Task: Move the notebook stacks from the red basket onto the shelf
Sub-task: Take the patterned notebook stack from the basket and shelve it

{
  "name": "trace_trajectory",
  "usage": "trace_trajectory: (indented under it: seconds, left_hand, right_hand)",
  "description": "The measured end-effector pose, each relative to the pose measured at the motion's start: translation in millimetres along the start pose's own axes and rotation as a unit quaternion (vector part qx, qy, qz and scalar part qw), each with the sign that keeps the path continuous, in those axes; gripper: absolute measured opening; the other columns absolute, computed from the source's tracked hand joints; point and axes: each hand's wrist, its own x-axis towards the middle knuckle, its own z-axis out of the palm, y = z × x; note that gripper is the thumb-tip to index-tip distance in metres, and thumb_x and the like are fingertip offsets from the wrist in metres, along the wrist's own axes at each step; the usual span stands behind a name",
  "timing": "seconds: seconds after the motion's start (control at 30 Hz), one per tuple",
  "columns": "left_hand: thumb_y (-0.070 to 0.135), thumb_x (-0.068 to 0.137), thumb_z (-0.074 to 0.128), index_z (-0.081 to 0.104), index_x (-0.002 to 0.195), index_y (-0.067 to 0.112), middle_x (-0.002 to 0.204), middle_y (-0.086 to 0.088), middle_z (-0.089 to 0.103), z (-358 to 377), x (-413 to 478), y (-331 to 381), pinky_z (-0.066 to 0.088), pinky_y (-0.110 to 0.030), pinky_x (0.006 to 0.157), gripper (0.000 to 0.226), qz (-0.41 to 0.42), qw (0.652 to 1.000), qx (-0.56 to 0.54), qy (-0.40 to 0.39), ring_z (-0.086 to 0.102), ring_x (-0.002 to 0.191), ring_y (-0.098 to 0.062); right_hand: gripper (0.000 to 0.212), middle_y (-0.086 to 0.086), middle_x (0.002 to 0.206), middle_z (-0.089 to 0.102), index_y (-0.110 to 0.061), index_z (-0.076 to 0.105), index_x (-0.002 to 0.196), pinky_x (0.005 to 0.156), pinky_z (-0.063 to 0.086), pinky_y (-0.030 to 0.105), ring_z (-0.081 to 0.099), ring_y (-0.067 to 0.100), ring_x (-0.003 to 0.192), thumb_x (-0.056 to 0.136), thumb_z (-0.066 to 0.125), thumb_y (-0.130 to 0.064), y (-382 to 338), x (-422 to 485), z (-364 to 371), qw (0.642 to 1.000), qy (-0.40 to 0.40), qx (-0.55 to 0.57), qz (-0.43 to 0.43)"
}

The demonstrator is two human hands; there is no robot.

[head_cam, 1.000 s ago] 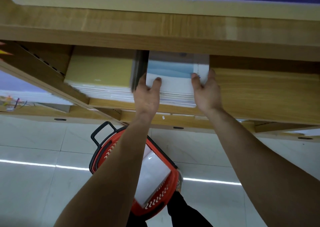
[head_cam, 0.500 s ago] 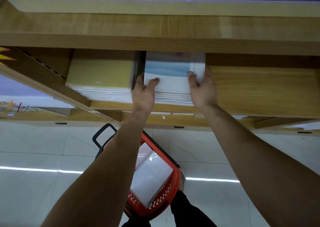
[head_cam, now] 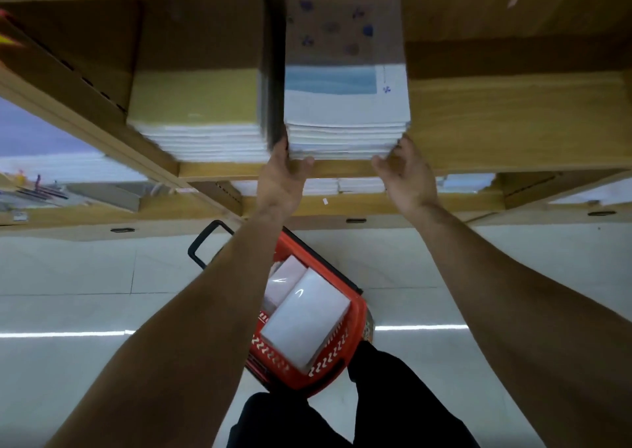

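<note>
A notebook stack [head_cam: 345,105] with a blue-and-white cover lies on the wooden shelf [head_cam: 513,122], next to a yellow-covered stack [head_cam: 195,102]. My left hand [head_cam: 280,180] holds its front left corner, thumb along the side and fingers curled at the bottom edge. My right hand [head_cam: 407,177] is at the front right corner, fingers apart, only the tips touching. Below my arms the red basket [head_cam: 290,375] stands on the floor with white wrapped notebook stacks [head_cam: 304,317] inside.
The shelf board to the right of the stack is bare wood. A lower shelf [head_cam: 342,185] carries more white stacks. The basket's black handle [head_cam: 201,245] sticks out to the left. My legs in black trousers [head_cam: 376,396] stand beside the basket on the pale tiled floor.
Both hands slid back from the top of the blue-and-white stack to its front corners. The stack now sits deeper on the shelf, and the view has tilted down and closer.
</note>
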Motion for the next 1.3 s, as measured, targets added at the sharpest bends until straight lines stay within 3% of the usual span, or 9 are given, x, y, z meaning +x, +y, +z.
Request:
trace_trajectory:
  seconds: [0.13, 0.33, 0.5, 0.67, 0.77, 0.87, 1.0, 1.13, 1.3]
  left_hand:
    - [0.055, 0.096, 0.056, 0.049, 0.139, 0.023, 0.122, -0.001, 0.07, 10, 13, -12, 0.055, -0.048, 0.095, 0.055, 0.037, 0.992, 0.086, 0.082, 0.068, 0.109, -0.024]
    - [0.055, 0.098, 0.051, 0.057, 0.133, 0.023, 0.102, 0.0, 0.073, 23, 26, -20, 0.058, -0.042, 0.081, 0.048, 0.073, 0.979, 0.106, 0.157, 0.07, 0.094, -0.027]
    - [0.045, 0.1, 0.055, 0.064, 0.123, 0.023, 0.085, 0.004, 0.065, 25, 30, -16, 0.046, -0.03, 0.071, 0.033, 0.068, 0.976, 0.11, 0.176, 0.067, 0.088, -0.027]
    - [0.048, 0.098, 0.057, 0.064, 0.127, 0.028, 0.096, 0.004, 0.072, 27, 35, -17, 0.056, -0.036, 0.078, 0.035, 0.054, 0.976, 0.097, 0.185, 0.069, 0.09, -0.024]
    - [0.054, 0.094, 0.06, 0.062, 0.129, 0.027, 0.103, 0.005, 0.074, 17, 35, -19, 0.055, -0.033, 0.078, 0.045, 0.062, 0.982, 0.082, 0.156, 0.069, 0.095, -0.02]
    - [0.057, 0.094, 0.057, 0.059, 0.133, 0.024, 0.113, 0.002, 0.073, 5, 29, -17, 0.05, -0.028, 0.077, 0.051, 0.078, 0.987, 0.104, 0.098, 0.067, 0.103, -0.022]
    - [0.049, 0.097, 0.057, 0.048, 0.146, 0.024, 0.134, 0.003, 0.065, -10, -6, -37, 0.051, -0.033, 0.097, 0.055, 0.106, 0.988, 0.107, 0.034, 0.06, 0.121, -0.017]
    - [0.041, 0.099, 0.058, 0.054, 0.139, 0.022, 0.132, 0.003, 0.064, -30, -48, -109, 0.05, -0.032, 0.097, 0.044, 0.113, 0.98, 0.161, 0.007, 0.061, 0.117, -0.015]
    - [0.05, 0.098, 0.053, 0.049, 0.138, 0.025, 0.128, -0.007, 0.064, -42, -69, -233, 0.047, -0.042, 0.095, 0.047, -0.003, 0.938, 0.319, -0.135, 0.062, 0.116, -0.029]
  right_hand:
    - [0.041, -0.013, 0.116, 0.065, -0.03, 0.059, 0.127, 0.089, 0.046, 0.028, 0.06, 0.015, 0.113, 0.091, 0.069, -0.046, 6, 15, 15, 0.995, 0.094, -0.031, -0.016]
    - [0.04, -0.009, 0.103, 0.062, -0.025, 0.07, 0.112, 0.091, 0.049, 0.039, 0.058, 0.027, 0.111, 0.09, 0.063, -0.057, 24, 32, 32, 0.986, 0.156, -0.051, -0.024]
    - [0.041, -0.01, 0.104, 0.063, -0.028, 0.07, 0.109, 0.092, 0.051, 0.04, 0.058, 0.027, 0.112, 0.086, 0.064, -0.061, 26, 36, 41, 0.981, 0.189, -0.025, -0.016]
    - [0.038, -0.01, 0.105, 0.061, -0.025, 0.069, 0.109, 0.088, 0.05, 0.039, 0.054, 0.027, 0.115, 0.089, 0.065, -0.057, 23, 33, 46, 0.979, 0.203, -0.026, -0.014]
    - [0.039, -0.004, 0.114, 0.067, -0.024, 0.065, 0.113, 0.094, 0.051, 0.043, 0.056, 0.028, 0.115, 0.091, 0.062, -0.056, 15, 29, 46, 0.981, 0.189, -0.036, 0.004]
    - [0.053, 0.001, 0.13, 0.063, -0.022, 0.058, 0.132, 0.1, 0.048, 0.044, 0.053, 0.029, 0.123, 0.093, 0.06, -0.057, 8, 16, 50, 0.983, 0.174, -0.045, 0.026]
    - [0.07, 0.008, 0.148, 0.047, -0.018, 0.043, 0.152, 0.103, 0.044, 0.043, 0.045, 0.032, 0.133, 0.095, 0.062, -0.053, 18, -30, 70, 0.983, 0.151, -0.101, 0.041]
    - [0.065, 0.009, 0.148, 0.045, -0.019, 0.045, 0.15, 0.102, 0.043, 0.046, 0.04, 0.032, 0.136, 0.095, 0.061, -0.051, 53, -86, 109, 0.978, 0.07, -0.177, 0.084]
    - [0.071, 0.009, 0.15, 0.044, -0.019, 0.04, 0.152, 0.1, 0.045, 0.049, 0.041, 0.031, 0.137, 0.095, 0.058, -0.056, 124, -142, 167, 0.962, -0.014, -0.208, 0.176]
